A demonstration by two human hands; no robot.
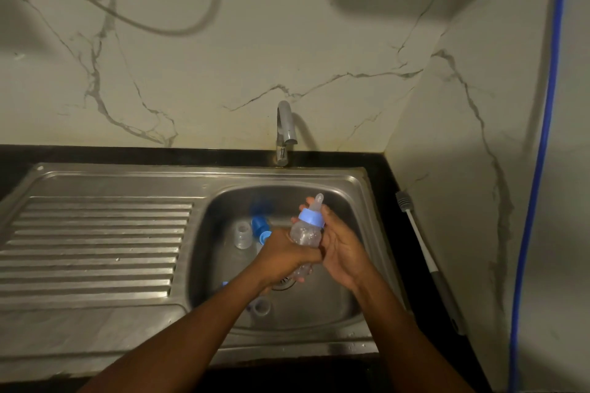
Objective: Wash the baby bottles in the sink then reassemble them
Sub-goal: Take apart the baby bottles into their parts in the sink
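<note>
Baby bottle (305, 234) gripped by left hand (284, 254) and right hand (341, 249) over steel sink (127, 177), marble wall (223, 57) behind.

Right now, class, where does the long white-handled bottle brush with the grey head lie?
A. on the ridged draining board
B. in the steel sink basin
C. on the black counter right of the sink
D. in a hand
C: the white-handled bottle brush lies flat on the black counter, to the right of the steel sink, outside the basin.
</note>
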